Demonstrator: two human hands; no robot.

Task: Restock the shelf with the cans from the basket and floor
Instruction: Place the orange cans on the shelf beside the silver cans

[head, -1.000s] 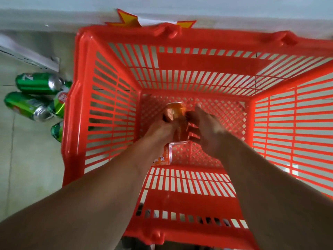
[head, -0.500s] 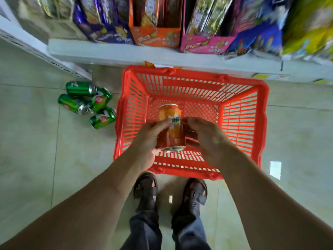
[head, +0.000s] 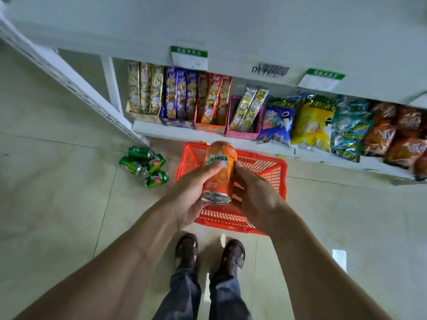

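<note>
An orange Mirinda can (head: 219, 172) is held upright above the red plastic basket (head: 275, 172). My left hand (head: 191, 192) wraps its left side and my right hand (head: 256, 195) presses its right side. The basket stands on the floor under my hands, its inside mostly hidden by them. Several green cans (head: 144, 166) lie on their sides on the tiled floor to the basket's left. The white shelf (head: 231, 26) spreads across the top of the view, its upper board bare.
A lower shelf board (head: 175, 132) carries boxed snack packs (head: 178, 98) and crisp bags (head: 346, 128). A white perforated upright (head: 69, 82) runs diagonally at left. My two feet in sandals (head: 210, 252) stand just behind the basket.
Both hands lifted the orange can out of the basket and up. The view rose from inside the basket to take in the shelves and floor.
</note>
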